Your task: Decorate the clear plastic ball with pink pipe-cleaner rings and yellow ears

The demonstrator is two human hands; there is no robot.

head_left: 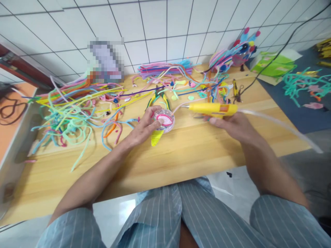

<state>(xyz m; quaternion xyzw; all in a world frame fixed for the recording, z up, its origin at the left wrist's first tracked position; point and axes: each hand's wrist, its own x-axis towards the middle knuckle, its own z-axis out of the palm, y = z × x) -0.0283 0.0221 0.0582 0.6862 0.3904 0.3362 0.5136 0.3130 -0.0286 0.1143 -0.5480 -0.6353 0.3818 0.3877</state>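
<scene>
Near the middle of the wooden table (191,148), my left hand (146,129) grips a small round craft piece (165,120). It is pale and clear with a pink-edged oval on top, and a yellow ridged flap (156,137) sticks out below. My right hand (234,124) is wrapped round a yellow hot glue gun (212,109). The nozzle points left toward the craft piece, a short gap away, and a long clear glue stick (281,125) trails from its back. A pale pink pipe cleaner (184,103) runs up from the piece. Just behind lie green-and-yellow pliers (159,98).
A tangle of pipe cleaners (67,120) covers the table's left side. A bundle of pipe cleaners (165,69) lies along the tiled wall (178,31). A colourful pipe-cleaner figure (240,51) stands at back right, near a green package (274,63). A black cable (281,48) hangs at right.
</scene>
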